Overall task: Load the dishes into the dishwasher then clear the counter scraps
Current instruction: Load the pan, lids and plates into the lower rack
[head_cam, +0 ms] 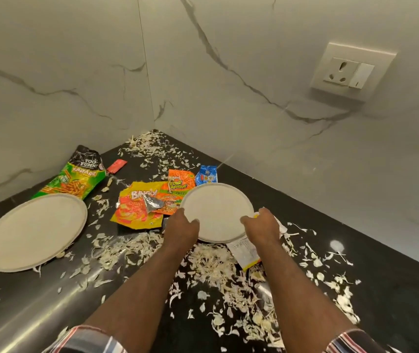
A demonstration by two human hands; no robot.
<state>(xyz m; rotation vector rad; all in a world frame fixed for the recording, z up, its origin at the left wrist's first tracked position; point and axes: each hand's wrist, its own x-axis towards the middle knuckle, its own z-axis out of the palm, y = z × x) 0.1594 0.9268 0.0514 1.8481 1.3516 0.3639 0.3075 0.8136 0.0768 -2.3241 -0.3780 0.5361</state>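
Checked sleeves [86,338] nearest, left hand [181,226] and right hand [263,224] each gripping the small plate [216,207] by its rim, snack wrappers [139,207] lying just beyond the plate, larger plate [32,230] sitting well left of it.

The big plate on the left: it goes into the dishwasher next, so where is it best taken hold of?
Grip the big plate at its raised rim on the near-right edge, coming from the person's side. It lies flat on the counter, so fingers probably need to hook under the lip, thumb on top. That edge is free; the far edge lies against the green snack bag. Both hands currently hold the small plate.
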